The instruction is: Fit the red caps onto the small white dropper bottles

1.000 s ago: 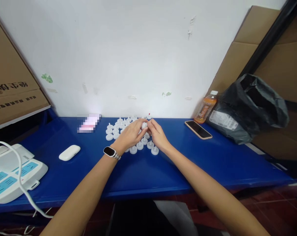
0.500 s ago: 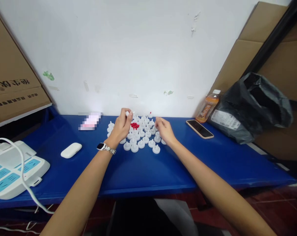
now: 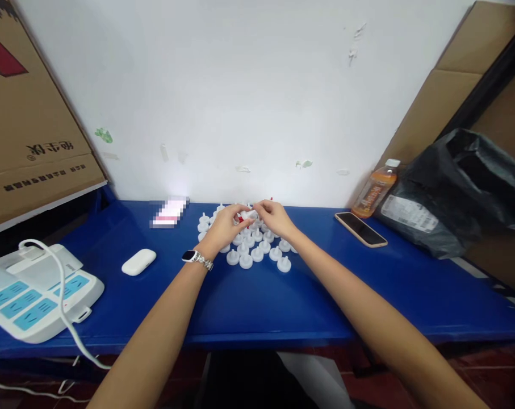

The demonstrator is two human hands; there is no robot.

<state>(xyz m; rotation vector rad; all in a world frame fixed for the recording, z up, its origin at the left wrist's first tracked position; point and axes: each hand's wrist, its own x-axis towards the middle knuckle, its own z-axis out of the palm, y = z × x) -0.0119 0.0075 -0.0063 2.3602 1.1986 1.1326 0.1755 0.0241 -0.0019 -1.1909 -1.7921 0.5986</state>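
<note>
Several small white plastic caps [image 3: 257,253] stand in a cluster on the blue table [image 3: 257,295]. A few small red pieces [image 3: 241,218] lie among them, mostly hidden by my fingers. My left hand [image 3: 225,226], a watch on its wrist, is curled over the back of the cluster. My right hand [image 3: 273,218] meets it from the right. Both hands pinch a small white cap [image 3: 248,215] between their fingertips above the cluster.
A white earbud case [image 3: 138,262] and a white power strip [image 3: 40,292] with a cable lie at left. A phone [image 3: 360,229], an orange drink bottle [image 3: 374,192] and a black bag [image 3: 457,187] sit at right. Cardboard boxes [image 3: 31,130] flank the table.
My hands parted half a second ago, the left lifting a white cap and uncovering the red pieces. Now they have come together again over the cluster. The view has shifted slightly left.
</note>
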